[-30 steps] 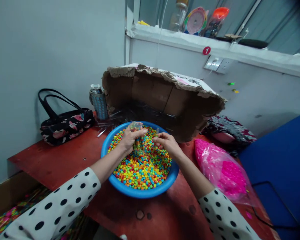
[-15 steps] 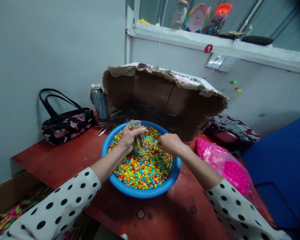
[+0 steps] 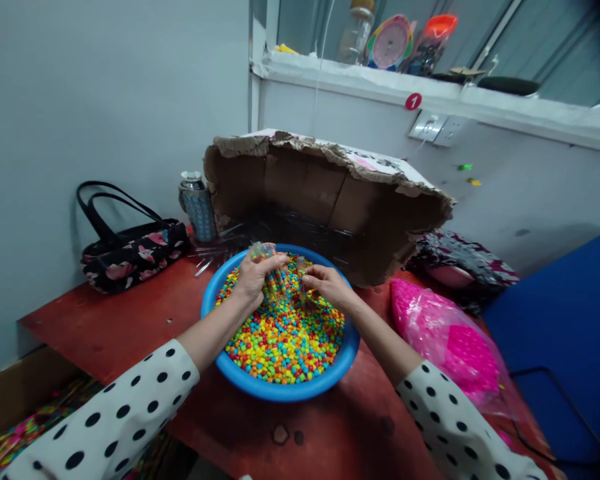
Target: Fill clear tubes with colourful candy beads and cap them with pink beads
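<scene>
A blue basin [image 3: 280,392] holds a heap of small multicoloured candies [image 3: 280,347]. Over its left side my left hand [image 3: 253,277] is closed around a bundle of clear plastic tubes [image 3: 276,287], with candies showing through their walls. My right hand [image 3: 330,288] is above the right part of the heap, its thumb and fingers pinched together. Between them is what looks like a clear tube [image 3: 303,270], hard to make out against the candies.
A torn cardboard box [image 3: 325,187] opens behind the basin, with clear tubes [image 3: 205,263] near its left edge. A patterned flask [image 3: 200,210] and floral handbag [image 3: 137,260] stand left on the red table [image 3: 130,313]. Right is a bag of pink pieces [image 3: 455,347].
My right hand has moved slightly left, closer to the left hand, and turned from a curled fist to a pinch. The left hand still grips the tubes, and the view has shifted slightly.
</scene>
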A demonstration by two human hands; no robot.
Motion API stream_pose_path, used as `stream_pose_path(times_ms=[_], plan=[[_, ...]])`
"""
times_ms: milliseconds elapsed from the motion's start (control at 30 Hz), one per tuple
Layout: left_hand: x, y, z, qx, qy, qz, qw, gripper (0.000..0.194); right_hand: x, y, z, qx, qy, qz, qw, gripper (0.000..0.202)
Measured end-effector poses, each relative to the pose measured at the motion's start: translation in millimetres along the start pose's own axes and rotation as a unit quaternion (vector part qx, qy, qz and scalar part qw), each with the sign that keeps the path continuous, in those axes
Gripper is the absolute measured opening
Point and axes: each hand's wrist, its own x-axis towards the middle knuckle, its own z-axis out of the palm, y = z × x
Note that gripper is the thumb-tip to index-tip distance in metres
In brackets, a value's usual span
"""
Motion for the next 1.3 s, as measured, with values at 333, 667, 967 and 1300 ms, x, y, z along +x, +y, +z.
stream_pose_path(times_ms=[333, 667, 967, 1300], plan=[[-4.3, -2.1, 2.4, 0.053, -0.032, -0.048, 0.997, 0.039, -8.2, -18.7, 0.2, 0.084, 0.030, -0.014, 0.996, 0.024], [-7.2, 1.2, 12.4, 0.122, -0.093, -0.109, 0.982, 0.031, 3.6, -27.0, 37.0, 0.087, 0.236, -0.046, 0.967, 0.017], [-17.3, 3.2, 16.8, 0.219, -0.063, -0.100, 0.968, 0.034, -124.4, -9.6, -7.6, -0.030, 0.271, -0.083, 0.959, 0.024], [-21.7, -2.4, 20.7, 0.292, -0.098, -0.095, 0.947, 0.049, -321.2, 142.5, -137.7, -0.443, 0.397, 0.328, 0.734, 0.031]])
